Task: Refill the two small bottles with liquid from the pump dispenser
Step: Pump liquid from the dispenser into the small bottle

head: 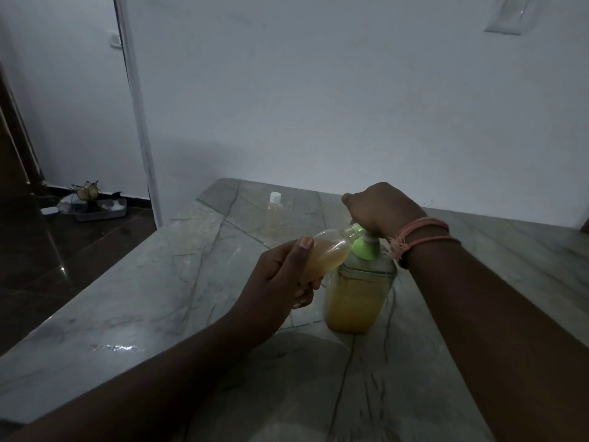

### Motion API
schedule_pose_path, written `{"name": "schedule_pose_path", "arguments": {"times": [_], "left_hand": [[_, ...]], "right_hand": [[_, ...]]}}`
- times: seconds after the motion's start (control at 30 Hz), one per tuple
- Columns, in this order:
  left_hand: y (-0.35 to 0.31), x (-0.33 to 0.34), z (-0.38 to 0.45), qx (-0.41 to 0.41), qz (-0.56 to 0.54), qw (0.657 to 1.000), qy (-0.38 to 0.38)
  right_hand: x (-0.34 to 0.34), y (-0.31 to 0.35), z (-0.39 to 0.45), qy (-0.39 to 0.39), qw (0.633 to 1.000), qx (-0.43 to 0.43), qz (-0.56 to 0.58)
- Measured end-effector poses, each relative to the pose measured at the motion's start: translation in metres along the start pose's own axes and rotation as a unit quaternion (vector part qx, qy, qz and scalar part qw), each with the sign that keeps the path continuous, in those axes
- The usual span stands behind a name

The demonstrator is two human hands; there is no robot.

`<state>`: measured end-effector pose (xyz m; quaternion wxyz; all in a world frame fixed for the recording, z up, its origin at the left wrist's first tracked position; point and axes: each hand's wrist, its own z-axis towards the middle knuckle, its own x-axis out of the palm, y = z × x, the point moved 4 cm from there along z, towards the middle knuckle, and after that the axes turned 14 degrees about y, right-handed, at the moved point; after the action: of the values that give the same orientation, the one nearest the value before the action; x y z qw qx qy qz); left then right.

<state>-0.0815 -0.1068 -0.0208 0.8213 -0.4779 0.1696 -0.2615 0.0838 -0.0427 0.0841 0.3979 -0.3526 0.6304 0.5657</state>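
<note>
Both hands are busy: my left hand (280, 275) grips a small bottle (325, 253), tilted, its mouth at the green spout of the pump dispenser (357, 298). My right hand (379, 208) curls over the pump head, hiding it. The dispenser stands on the marble table (159, 298). Farther off stands a second, capped small bottle (274, 215), faint in the dimness. Beyond, a white wall (350, 90); far left, a tray (98, 212) on the dark floor.

Grey veined marble table (134, 301), pump dispenser (357, 298) near its middle, capped small bottle (274, 215) farther back.
</note>
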Motion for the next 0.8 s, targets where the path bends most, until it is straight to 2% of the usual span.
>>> {"name": "schedule_pose_path", "arguments": {"times": [0.17,0.3,0.4,0.63,0.73,0.8], "left_hand": [[-0.0041,0.0011,-0.0017,0.003,-0.006,1.000,0.000],[-0.0030,0.0007,-0.0008,-0.004,-0.008,1.000,-0.003],[-0.0007,-0.0001,0.0006,-0.001,-0.012,1.000,0.001],[-0.0052,0.0024,-0.0008,-0.003,0.000,1.000,-0.001],[-0.0062,0.0027,-0.0010,-0.006,-0.001,1.000,0.000],[-0.0050,0.0020,0.0000,-0.008,0.001,1.000,-0.002]], "right_hand": [[-0.0044,0.0052,-0.0023,-0.001,0.998,0.001,-0.059],[-0.0072,0.0033,-0.0039,-0.052,0.999,0.004,-0.011],[-0.0016,-0.0029,-0.0010,-0.038,0.999,0.008,0.026],[-0.0059,0.0045,-0.0068,-0.020,1.000,0.014,-0.005],[-0.0082,0.0061,-0.0070,-0.044,0.999,0.013,-0.015],[-0.0053,0.0027,-0.0052,-0.052,0.998,0.013,0.018]]}}
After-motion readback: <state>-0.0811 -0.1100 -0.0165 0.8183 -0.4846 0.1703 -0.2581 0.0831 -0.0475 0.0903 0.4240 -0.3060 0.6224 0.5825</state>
